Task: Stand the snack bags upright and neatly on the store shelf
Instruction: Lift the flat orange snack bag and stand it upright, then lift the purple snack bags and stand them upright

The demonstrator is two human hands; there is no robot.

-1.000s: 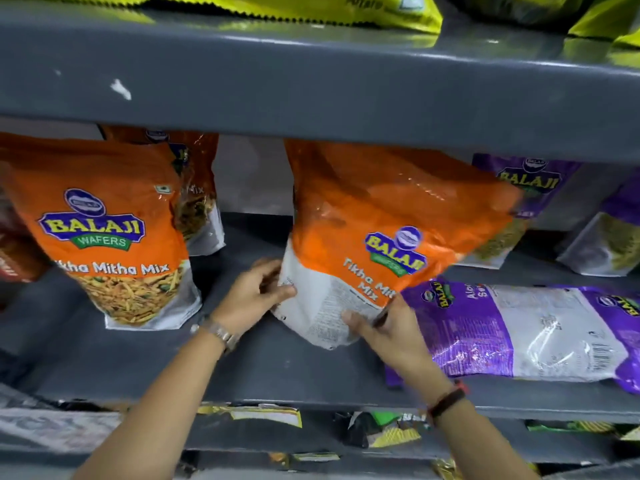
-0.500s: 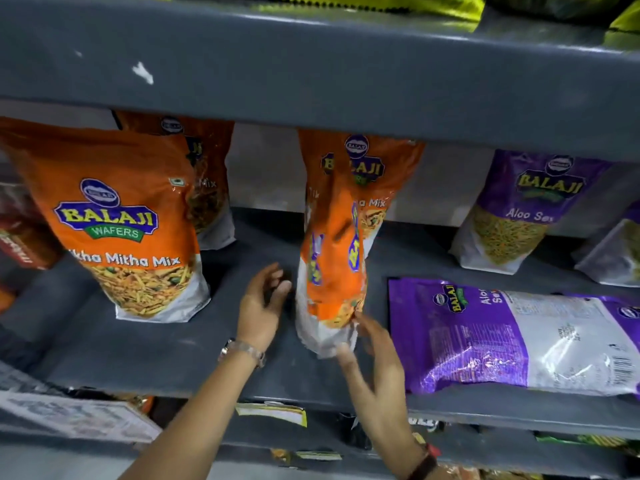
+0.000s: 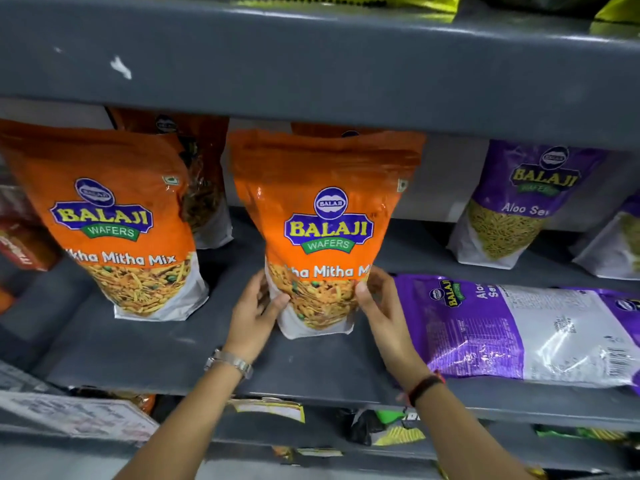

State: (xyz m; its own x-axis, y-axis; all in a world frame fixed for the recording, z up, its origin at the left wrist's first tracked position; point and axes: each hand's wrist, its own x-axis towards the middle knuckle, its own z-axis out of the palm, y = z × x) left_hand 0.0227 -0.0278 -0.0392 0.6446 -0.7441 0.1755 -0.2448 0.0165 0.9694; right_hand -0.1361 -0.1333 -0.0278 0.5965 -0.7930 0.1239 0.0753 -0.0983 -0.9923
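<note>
An orange Tikha Mitha Mix bag [image 3: 325, 216] stands upright in the middle of the grey shelf [image 3: 145, 348], label facing me. My left hand [image 3: 254, 313] grips its lower left edge and my right hand [image 3: 379, 306] grips its lower right edge. Another orange bag [image 3: 110, 220] of the same kind stands upright to the left. A purple Aloo Sev bag [image 3: 519, 334] lies flat on the shelf just right of my right hand. A second purple bag [image 3: 519, 206] stands upright at the back right.
More orange bags [image 3: 201, 174] stand behind the front ones. The upper shelf's front edge [image 3: 311, 64] hangs low over the bag tops, with yellow bags [image 3: 433, 0] on it. A lower shelf [image 3: 263, 410] holds mixed packets. Another purple bag [image 3: 620, 244] sits at the far right.
The middle orange bag went from tilted with its back showing, through edge-on, to standing upright with its front facing me. Both hands closed onto its lower corners.
</note>
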